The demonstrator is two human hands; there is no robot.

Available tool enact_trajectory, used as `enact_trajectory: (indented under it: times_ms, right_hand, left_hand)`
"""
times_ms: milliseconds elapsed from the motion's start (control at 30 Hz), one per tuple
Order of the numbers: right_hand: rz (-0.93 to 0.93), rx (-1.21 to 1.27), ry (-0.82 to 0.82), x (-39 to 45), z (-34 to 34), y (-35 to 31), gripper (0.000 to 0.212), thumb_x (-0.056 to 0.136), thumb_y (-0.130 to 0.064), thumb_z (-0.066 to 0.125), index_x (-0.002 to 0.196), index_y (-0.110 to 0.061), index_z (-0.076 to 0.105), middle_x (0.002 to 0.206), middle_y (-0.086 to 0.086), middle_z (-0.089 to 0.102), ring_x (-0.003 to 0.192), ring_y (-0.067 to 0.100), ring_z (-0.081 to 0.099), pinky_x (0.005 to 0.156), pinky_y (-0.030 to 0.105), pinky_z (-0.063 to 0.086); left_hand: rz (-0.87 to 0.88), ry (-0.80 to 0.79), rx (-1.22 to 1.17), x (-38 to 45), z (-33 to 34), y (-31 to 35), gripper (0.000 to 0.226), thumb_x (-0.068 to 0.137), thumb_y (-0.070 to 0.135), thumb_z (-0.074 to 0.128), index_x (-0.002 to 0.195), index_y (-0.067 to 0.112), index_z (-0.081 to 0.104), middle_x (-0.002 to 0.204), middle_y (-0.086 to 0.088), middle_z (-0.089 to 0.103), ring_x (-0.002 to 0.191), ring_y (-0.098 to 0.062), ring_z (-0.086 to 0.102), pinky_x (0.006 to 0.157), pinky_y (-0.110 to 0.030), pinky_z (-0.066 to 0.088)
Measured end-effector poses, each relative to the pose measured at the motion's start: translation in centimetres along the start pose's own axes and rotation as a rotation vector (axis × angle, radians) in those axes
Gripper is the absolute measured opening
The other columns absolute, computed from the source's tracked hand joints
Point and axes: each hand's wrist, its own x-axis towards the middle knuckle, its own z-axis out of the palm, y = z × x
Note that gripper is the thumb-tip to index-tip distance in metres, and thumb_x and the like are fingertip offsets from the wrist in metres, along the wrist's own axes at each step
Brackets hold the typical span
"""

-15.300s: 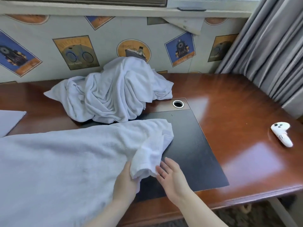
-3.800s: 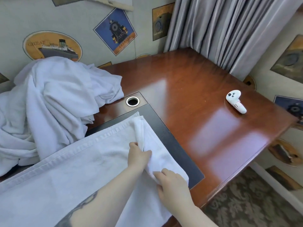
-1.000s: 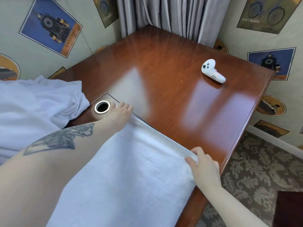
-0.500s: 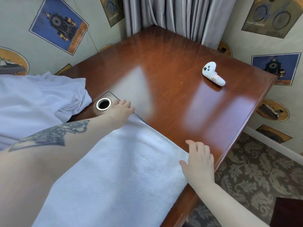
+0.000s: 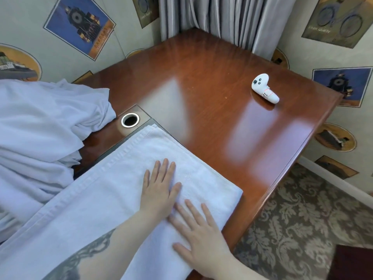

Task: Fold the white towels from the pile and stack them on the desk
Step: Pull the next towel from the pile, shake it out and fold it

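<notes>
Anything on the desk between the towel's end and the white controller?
No. In the head view only bare glossy desk separates the flat towel from the controller.

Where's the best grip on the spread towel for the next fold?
Probably the towel's two corners at its short end, pinched from the right. That hemmed edge lies flat and free on the desk; both hands currently rest flat mid-cloth.

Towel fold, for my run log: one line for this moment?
step: smoothing | left hand: flat on towel | right hand: flat on towel | pile: unfolded, behind
</notes>
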Motion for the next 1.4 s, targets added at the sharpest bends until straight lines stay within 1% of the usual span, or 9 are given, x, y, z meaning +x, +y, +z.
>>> enact_trajectory:
  times_ms: [267, 500, 600, 733, 867, 1067, 1200, 1300, 1400]
  right_hand:
    - [0.518, 0.13, 0.143, -2.2, -0.6, 1.1, 0.082, 0.089, -0.061, 0.034, 0.146, -0.003, 0.04, 0.156, 0.015, 0.032, 0.145, 0.026, 0.025, 0.113, 0.049, 0.019]
    - [0.715, 0.231, 0.174, 1.9, -3.9, 6.5, 0.074, 0.098, -0.053, 0.039, 0.156, -0.02, 0.008, 0.163, 0.001, 0.008, 0.149, 0.02, 0.007, 0.119, 0.037, 0.015]
    - [0.722, 0.374, 0.169, 2.5, -5.0, 8.7, 0.046, 0.093, -0.046, 0.055, 0.133, -0.027, 0.043, 0.132, -0.009, 0.043, 0.123, 0.013, 0.042, 0.096, 0.03, 0.043]
    - [0.797, 0.657, 0.044, 2.6, -5.9, 9.9, 0.026, 0.081, -0.038, 0.066, 0.093, -0.03, 0.044, 0.094, -0.011, 0.051, 0.079, 0.005, 0.053, 0.062, 0.025, 0.043]
    - [0.756, 0.801, -0.011, 3.0, -6.9, 10.0, 0.017, 0.07, -0.025, 0.067, 0.081, -0.028, 0.055, 0.079, -0.006, 0.06, 0.072, 0.007, 0.054, 0.06, 0.027, 0.04]
    - [0.662, 0.976, 0.147, 1.6, -7.9, 8.1, 0.017, 0.069, -0.016, 0.065, 0.069, -0.023, 0.05, 0.067, 0.005, 0.058, 0.055, 0.01, 0.039, 0.055, 0.031, 0.03]
    - [0.571, 0.876, 0.274, -0.5, -7.9, 5.7, 0.022, 0.071, -0.016, 0.067, 0.074, -0.029, 0.05, 0.067, -0.012, 0.066, 0.054, 0.011, 0.048, 0.054, 0.03, 0.039]
    - [0.44, 0.764, 0.359, -2.0, -7.6, 2.5, 0.031, 0.071, -0.01, 0.072, 0.07, -0.034, 0.052, 0.088, -0.034, 0.068, 0.064, 0.004, 0.063, 0.059, 0.028, 0.05]
    - [0.294, 0.612, 0.509, -3.6, -6.7, -1.6, 0.041, 0.059, -0.002, 0.08, 0.074, -0.035, 0.06, 0.092, -0.032, 0.069, 0.074, -0.001, 0.064, 0.068, 0.022, 0.051]
  left_hand:
    - [0.014, -0.049, 0.042, 0.4, 0.0, 0.2, 0.063, 0.092, 0.058, 0.001, 0.146, 0.037, -0.025, 0.156, 0.016, -0.027, 0.141, -0.005, -0.034, 0.114, -0.038, -0.022]
    - [0.318, -0.215, 0.228, 8.0, -4.0, -0.1, 0.055, 0.105, 0.04, 0.023, 0.156, 0.032, 0.003, 0.163, 0.009, -0.005, 0.15, -0.014, -0.011, 0.12, -0.044, -0.006]
    - [0.399, -0.307, 0.473, 12.9, -7.3, -0.5, 0.051, 0.106, 0.031, 0.028, 0.155, 0.025, 0.012, 0.162, 0.008, 0.008, 0.15, -0.015, -0.002, 0.12, -0.044, -0.005]
    - [0.519, -0.433, 0.648, 17.0, -10.0, 0.1, 0.052, 0.1, 0.02, 0.049, 0.147, 0.023, 0.027, 0.147, 0.002, 0.034, 0.128, -0.02, 0.045, 0.112, -0.036, 0.023]
    - [0.523, -0.41, 0.923, 17.9, -10.8, 0.2, 0.053, 0.093, 0.012, 0.053, 0.14, 0.02, 0.031, 0.128, -0.003, 0.052, 0.117, -0.023, 0.049, 0.095, -0.033, 0.033]
    - [0.562, -0.417, 1.009, 17.7, -12.2, -0.4, 0.045, 0.089, 0.033, 0.063, 0.132, 0.027, 0.048, 0.135, 0.002, 0.044, 0.13, -0.02, 0.035, 0.103, -0.033, 0.027]
    - [0.54, -0.457, 0.956, 15.9, -15.0, -3.2, 0.035, 0.092, 0.017, 0.057, 0.124, 0.023, 0.044, 0.122, -0.003, 0.06, 0.132, -0.023, 0.041, 0.112, -0.03, 0.016]
    - [0.673, -0.314, 0.988, 13.0, -17.5, -6.5, 0.03, 0.09, 0.027, 0.06, 0.116, 0.026, 0.044, 0.111, 0.005, 0.059, 0.118, -0.018, 0.046, 0.109, -0.027, 0.022]
    - [0.803, -0.194, 0.936, 8.9, -19.0, -10.2, 0.022, 0.084, 0.023, 0.059, 0.104, 0.029, 0.052, 0.101, 0.01, 0.059, 0.103, -0.015, 0.052, 0.098, -0.022, 0.029]
